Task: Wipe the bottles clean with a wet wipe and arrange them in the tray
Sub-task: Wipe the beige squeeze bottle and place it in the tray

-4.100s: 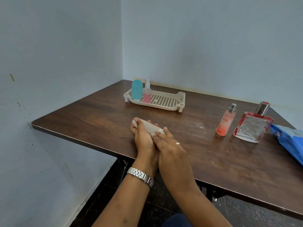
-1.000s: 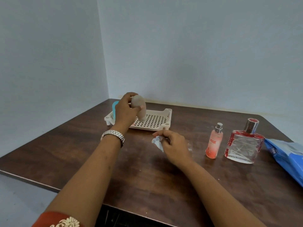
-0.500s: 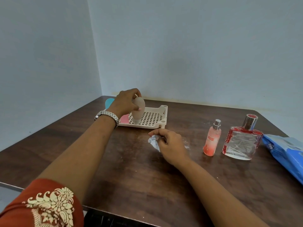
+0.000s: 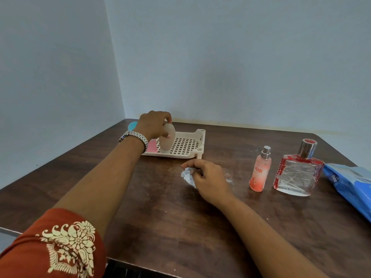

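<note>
A person sets a beige bottle [image 4: 166, 142] into a tray [image 4: 199, 140] while holding a crumpled wet wipe [image 4: 187, 176].

Seen from a head camera over a dark wooden table [image 4: 180, 227]: the left hand [image 4: 155, 125], with a metal watch [image 4: 134, 137] on its wrist, grips the top of the beige bottle with curled fingers and holds it upright on the tray's perforated floor, near the tray's left end. Just beside it, partly hidden by the wrist, are a pink bottle [image 4: 152, 146] and a teal bottle [image 4: 132, 125]. The right hand [image 4: 209, 177] rests on the table in front of the tray, fingers pinching the wet wipe. To the right, well apart from the tray, stand a slim pink spray bottle [image 4: 260, 171] and a square glass bottle [image 4: 299, 175], beside a blue wipes packet [image 4: 349, 183]. The task looks a little over half done: three bottles are at the tray, and two on the table are not yet wiped or placed.
</note>
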### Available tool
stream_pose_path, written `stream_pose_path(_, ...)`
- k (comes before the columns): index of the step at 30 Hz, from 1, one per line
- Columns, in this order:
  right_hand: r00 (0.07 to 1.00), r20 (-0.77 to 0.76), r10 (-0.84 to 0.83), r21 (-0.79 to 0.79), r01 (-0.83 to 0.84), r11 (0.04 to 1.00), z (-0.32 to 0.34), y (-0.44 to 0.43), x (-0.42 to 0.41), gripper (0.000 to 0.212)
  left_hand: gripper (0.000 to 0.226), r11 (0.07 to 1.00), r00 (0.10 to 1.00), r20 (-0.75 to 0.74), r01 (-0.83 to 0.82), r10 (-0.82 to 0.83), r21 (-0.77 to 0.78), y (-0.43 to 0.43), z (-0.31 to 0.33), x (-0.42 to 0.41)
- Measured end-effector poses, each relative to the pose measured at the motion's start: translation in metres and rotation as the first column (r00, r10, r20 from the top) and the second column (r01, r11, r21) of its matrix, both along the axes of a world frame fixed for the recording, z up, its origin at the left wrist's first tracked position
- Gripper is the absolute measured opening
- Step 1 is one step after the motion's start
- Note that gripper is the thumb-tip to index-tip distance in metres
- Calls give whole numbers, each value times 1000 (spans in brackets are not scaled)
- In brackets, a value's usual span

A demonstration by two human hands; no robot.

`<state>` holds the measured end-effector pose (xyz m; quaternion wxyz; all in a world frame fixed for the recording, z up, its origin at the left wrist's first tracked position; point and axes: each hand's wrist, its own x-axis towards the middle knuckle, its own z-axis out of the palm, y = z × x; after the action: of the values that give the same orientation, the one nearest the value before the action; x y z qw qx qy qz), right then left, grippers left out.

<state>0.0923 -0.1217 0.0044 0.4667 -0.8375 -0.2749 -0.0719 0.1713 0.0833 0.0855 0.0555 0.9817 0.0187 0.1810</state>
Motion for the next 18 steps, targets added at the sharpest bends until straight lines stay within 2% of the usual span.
stream_pose_path(2, 1000, -2, 0, 1, 0, 1000, 0, 0, 0, 35, 43, 990, 999, 17, -34, 32, 134, -2, 2, -1)
stream_pose_path(5, 1000, -4, -1, 11, 1, 1000, 1, -1, 0, 35, 39, 971, 997, 33, -74, 68, 226, -4, 3, -2)
stream_pose_path(18, 1000, -23, 16, -17, -17, 1000, 3, -2, -2, 35, 32, 972, 993, 42, -115, 109, 206, -1, 3, -6)
